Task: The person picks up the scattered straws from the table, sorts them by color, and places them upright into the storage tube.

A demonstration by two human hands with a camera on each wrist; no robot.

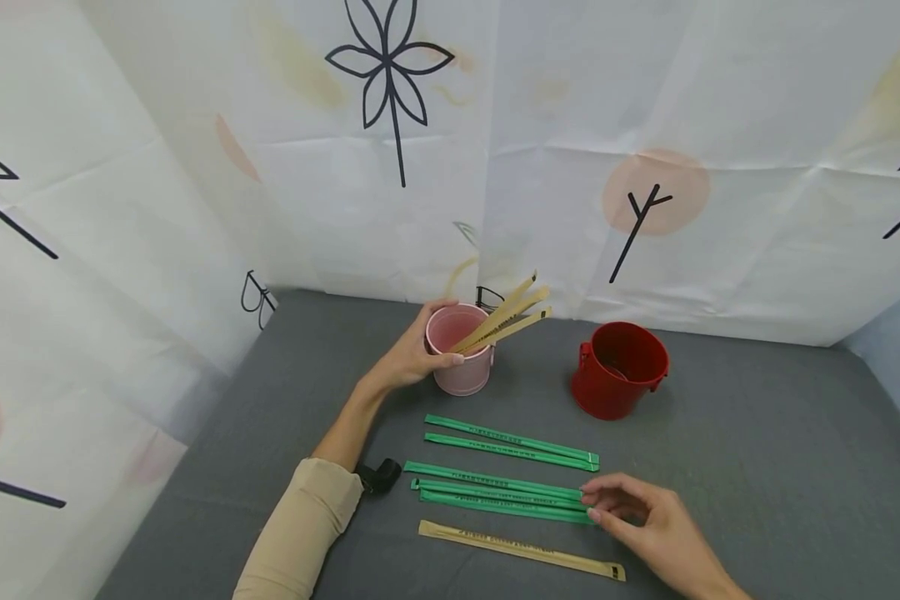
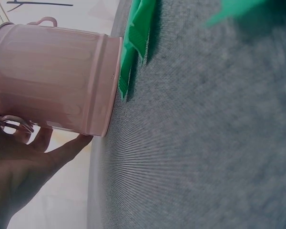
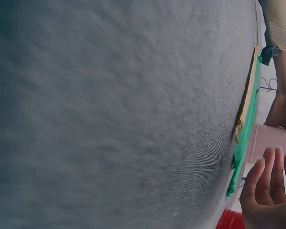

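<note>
My left hand [image 1: 420, 346] grips a small pink bucket [image 1: 461, 379] at the back of the table, its thumb along the near side below the rim. Three tan wrapped straws [image 1: 506, 319] stick out of that bucket, leaning right. In the left wrist view the bucket [image 2: 52, 78] has small loop handles. My right hand [image 1: 648, 521] hovers by the right ends of several green wrapped straws [image 1: 495, 479], fingers loosely bent with nothing visible between them. Whether its fingertips touch a straw, I cannot tell. Nearer me lies one tan wrapped straw [image 1: 521, 552].
A red bucket [image 1: 610, 392] stands upright to the right of the pink one. Grey cloth covers the table [image 1: 765, 442]. Behind it hangs a white patterned cloth [image 1: 555, 108]. A black band [image 1: 380, 477] sits on the left wrist.
</note>
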